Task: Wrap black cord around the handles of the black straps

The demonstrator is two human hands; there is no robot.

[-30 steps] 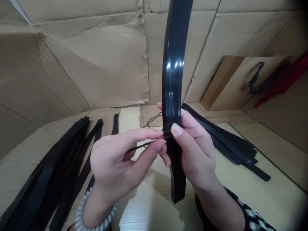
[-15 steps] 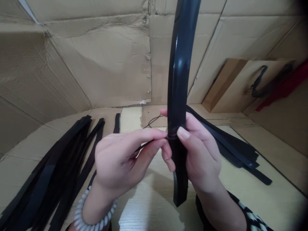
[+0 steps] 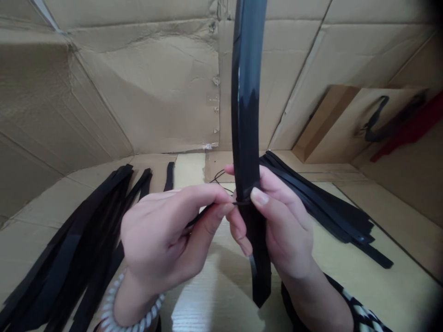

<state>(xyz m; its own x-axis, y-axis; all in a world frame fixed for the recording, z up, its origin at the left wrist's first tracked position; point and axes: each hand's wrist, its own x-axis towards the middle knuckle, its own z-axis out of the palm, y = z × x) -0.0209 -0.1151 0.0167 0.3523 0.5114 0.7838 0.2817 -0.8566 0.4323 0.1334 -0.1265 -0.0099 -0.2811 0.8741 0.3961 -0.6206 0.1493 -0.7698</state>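
My right hand point(image 3: 284, 226) grips a long glossy black strip point(image 3: 246, 106) that stands upright and runs out of the top of the view; its lower end hangs below my fingers. A thin black thread point(image 3: 221, 176) is wound round the strip just above my thumb. My left hand point(image 3: 166, 235) pinches the end of that thread between thumb and forefinger, right beside the strip. A white coiled band sits on my left wrist.
A heap of black strips point(image 3: 79, 249) lies on the left of the light wooden table point(image 3: 214, 295). Another bundle of black strips point(image 3: 321, 207) lies at the right. Cardboard walls point(image 3: 145, 92) close in the back and sides; brown paper bags point(image 3: 360, 120) stand at right.
The upright strip has turned and swung slightly left, showing more of its edge. My left hand has shifted a little left and down with the thread, while my right hand keeps its grip.
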